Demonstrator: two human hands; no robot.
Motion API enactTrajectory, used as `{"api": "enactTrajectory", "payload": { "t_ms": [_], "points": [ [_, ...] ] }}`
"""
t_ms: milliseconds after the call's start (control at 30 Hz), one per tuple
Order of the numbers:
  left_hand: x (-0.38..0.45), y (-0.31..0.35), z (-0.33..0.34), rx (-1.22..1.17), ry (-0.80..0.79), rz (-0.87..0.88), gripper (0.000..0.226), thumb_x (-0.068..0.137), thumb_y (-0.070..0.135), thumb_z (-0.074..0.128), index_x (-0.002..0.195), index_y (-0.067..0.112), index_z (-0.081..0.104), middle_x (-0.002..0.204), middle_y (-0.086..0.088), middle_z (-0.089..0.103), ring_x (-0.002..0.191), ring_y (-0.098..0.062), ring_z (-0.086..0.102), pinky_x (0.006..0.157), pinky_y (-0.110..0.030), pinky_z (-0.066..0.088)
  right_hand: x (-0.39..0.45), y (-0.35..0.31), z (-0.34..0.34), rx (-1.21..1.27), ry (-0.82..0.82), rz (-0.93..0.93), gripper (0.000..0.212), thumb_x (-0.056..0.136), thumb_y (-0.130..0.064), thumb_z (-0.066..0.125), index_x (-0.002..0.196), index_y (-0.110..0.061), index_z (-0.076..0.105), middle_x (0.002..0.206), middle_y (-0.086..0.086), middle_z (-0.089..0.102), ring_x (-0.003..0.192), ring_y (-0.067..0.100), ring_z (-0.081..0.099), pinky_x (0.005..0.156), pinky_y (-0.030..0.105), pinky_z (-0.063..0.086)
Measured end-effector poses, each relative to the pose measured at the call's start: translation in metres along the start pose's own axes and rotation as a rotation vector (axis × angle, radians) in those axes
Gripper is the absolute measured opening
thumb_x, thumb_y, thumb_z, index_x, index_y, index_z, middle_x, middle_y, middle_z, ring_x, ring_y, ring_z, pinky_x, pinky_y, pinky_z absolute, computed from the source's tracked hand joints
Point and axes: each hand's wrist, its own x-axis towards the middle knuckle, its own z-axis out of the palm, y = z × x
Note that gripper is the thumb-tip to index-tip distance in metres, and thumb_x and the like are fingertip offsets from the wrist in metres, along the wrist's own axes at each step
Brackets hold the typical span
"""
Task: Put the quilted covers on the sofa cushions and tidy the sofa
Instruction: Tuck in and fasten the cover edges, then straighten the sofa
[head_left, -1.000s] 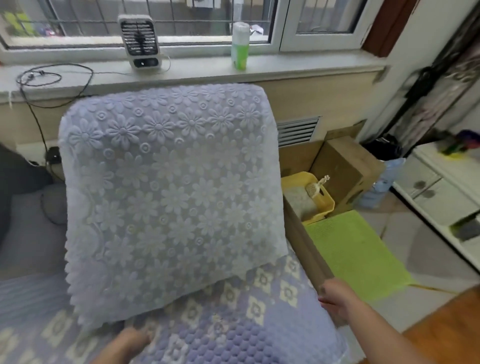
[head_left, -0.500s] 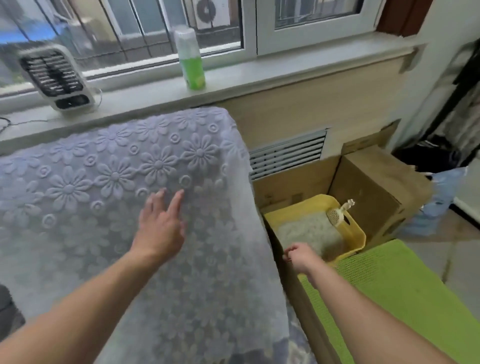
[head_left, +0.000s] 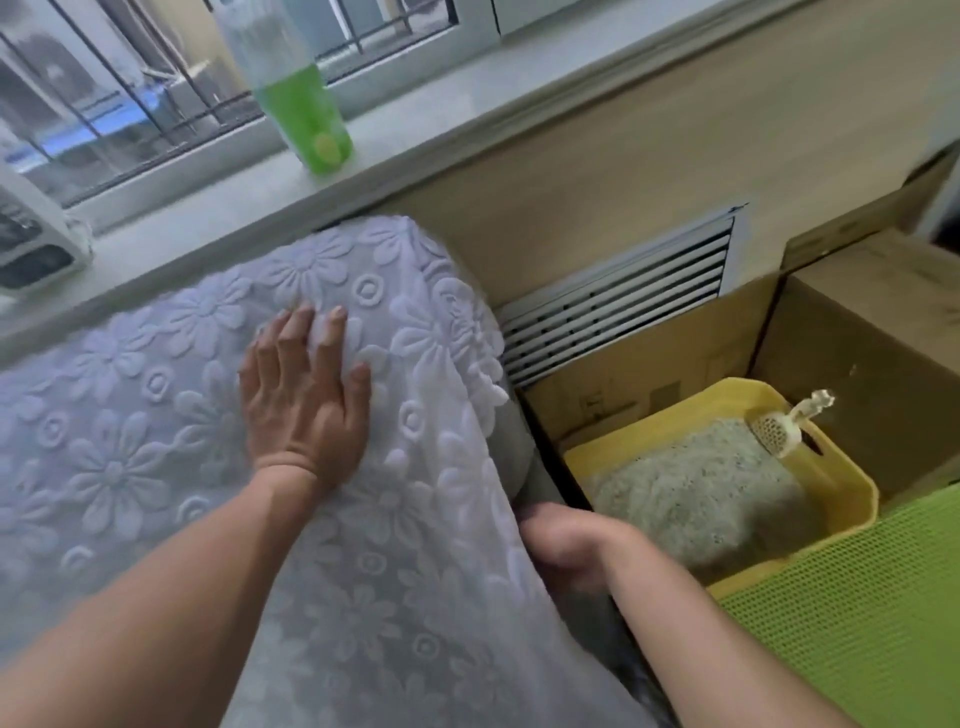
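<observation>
Since half a second ago the left hand (head_left: 304, 400) has slid up the cushion toward its top right corner, and the right hand (head_left: 566, 545) has come in from beside the litter tray to the cover's side edge. The left fingers (head_left: 291, 332) lie straight and close together, pressed flat on the flower-patterned quilted cover (head_left: 156, 441), thumb spread out to the side. The right fingers are blurred and tucked toward the cover's hanging edge; I cannot tell whether they pinch it. The cover is draped over the back cushion (head_left: 511, 447), whose grey side shows just right of the edge. Beside the sofa stands a cardboard box (head_left: 675, 358) holding a yellow litter tray (head_left: 841, 488) with a scoop (head_left: 779, 428). A green bottle (head_left: 306, 119) stands on the windowsill (head_left: 467, 104) behind.
</observation>
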Motion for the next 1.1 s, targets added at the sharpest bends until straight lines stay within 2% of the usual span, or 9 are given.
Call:
{"api": "enactTrajectory", "payload": {
  "t_ms": [133, 233, 367, 467, 567, 700, 933, 1033, 1100],
  "points": [
    [0.004, -0.001, 0.002, -0.006, 0.009, 0.001, 0.058, 0.097, 0.044, 0.037, 0.148, 0.017, 0.042, 0.149, -0.016, 0.040, 0.138, -0.040, 0.035, 0.115, -0.053, 0.025, 0.013, -0.008, 0.005, 0.016, -0.204, -0.013, 0.040, 0.090, -0.037, 0.068, 0.117, -0.008, 0.070, 0.118, 0.008, 0.071, 0.113, 0.026, 0.066, 0.102, 0.042, 0.050],
    [0.003, -0.001, 0.002, -0.003, 0.022, 0.003, 0.058, 0.097, 0.044, 0.038, 0.148, 0.016, 0.043, 0.149, -0.017, 0.041, 0.138, -0.041, 0.035, 0.114, -0.053, 0.026, 0.001, 0.000, -0.004, -0.045, -0.185, -0.178, 0.028, 0.090, -0.023, 0.070, 0.113, -0.006, 0.072, 0.116, 0.015, 0.071, 0.110, 0.031, 0.067, 0.101, 0.049, 0.050],
    [0.003, 0.000, 0.002, 0.007, 0.032, 0.011, 0.058, 0.097, 0.044, 0.038, 0.148, 0.016, 0.043, 0.149, -0.017, 0.041, 0.138, -0.041, 0.035, 0.113, -0.053, 0.026, -0.035, 0.020, -0.051, 0.672, 0.301, -0.488, 0.020, 0.088, 0.001, 0.060, 0.101, 0.002, 0.075, 0.108, 0.030, 0.069, 0.094, 0.043, 0.069, 0.081, 0.052, 0.058],
    [0.001, 0.001, 0.002, 0.017, 0.042, 0.008, 0.058, 0.097, 0.044, 0.037, 0.147, 0.015, 0.044, 0.149, -0.017, 0.042, 0.137, -0.041, 0.036, 0.113, -0.054, 0.027, -0.025, 0.023, -0.079, 0.340, 0.612, -0.350, 0.030, 0.084, 0.003, 0.067, 0.113, -0.005, 0.070, 0.102, 0.016, 0.074, 0.089, 0.032, 0.072, 0.075, 0.042, 0.059],
    [0.002, 0.001, 0.002, 0.017, 0.047, 0.007, 0.059, 0.096, 0.045, 0.037, 0.147, 0.015, 0.045, 0.148, -0.018, 0.042, 0.137, -0.042, 0.036, 0.113, -0.054, 0.027, -0.003, 0.002, -0.087, -0.223, 0.669, -0.028, 0.053, 0.091, -0.017, 0.064, 0.141, -0.014, 0.049, 0.133, 0.010, 0.060, 0.116, 0.029, 0.059, 0.093, 0.039, 0.052],
    [0.005, 0.000, 0.005, -0.009, 0.054, 0.012, 0.059, 0.096, 0.045, 0.037, 0.145, 0.014, 0.046, 0.147, -0.019, 0.043, 0.138, -0.042, 0.036, 0.115, -0.056, 0.026, 0.031, -0.099, -0.102, 0.223, 0.582, -0.280, 0.083, 0.087, -0.069, 0.053, 0.149, -0.015, 0.043, 0.149, 0.002, 0.049, 0.135, 0.025, 0.047, 0.114, 0.047, 0.036],
    [0.006, -0.001, 0.007, 0.004, 0.036, 0.016, 0.060, 0.095, 0.044, 0.038, 0.146, 0.014, 0.047, 0.149, -0.018, 0.042, 0.139, -0.042, 0.035, 0.116, -0.055, 0.025, 0.065, -0.193, -0.090, 0.320, 0.240, -0.481, 0.039, 0.093, -0.041, 0.066, 0.112, -0.008, 0.071, 0.106, 0.010, 0.075, 0.098, 0.025, 0.072, 0.087, 0.041, 0.058],
    [0.008, -0.003, 0.006, 0.008, 0.036, 0.024, 0.060, 0.095, 0.044, 0.038, 0.146, 0.014, 0.047, 0.149, -0.018, 0.042, 0.139, -0.042, 0.036, 0.117, -0.055, 0.025, 0.073, -0.231, -0.099, 0.410, 0.561, -0.737, 0.013, 0.094, -0.013, 0.063, 0.085, -0.010, 0.072, 0.078, 0.007, 0.073, 0.069, 0.018, 0.070, 0.063, 0.032, 0.060],
    [0.009, -0.004, 0.008, 0.009, 0.037, 0.027, 0.059, 0.095, 0.045, 0.038, 0.146, 0.015, 0.046, 0.149, -0.018, 0.042, 0.139, -0.042, 0.036, 0.117, -0.055, 0.025, 0.082, -0.249, -0.109, 0.435, 0.787, -0.761, 0.015, 0.091, -0.014, 0.065, 0.077, -0.016, 0.071, 0.079, 0.005, 0.072, 0.072, 0.018, 0.066, 0.067, 0.037, 0.059]
  ]
}}
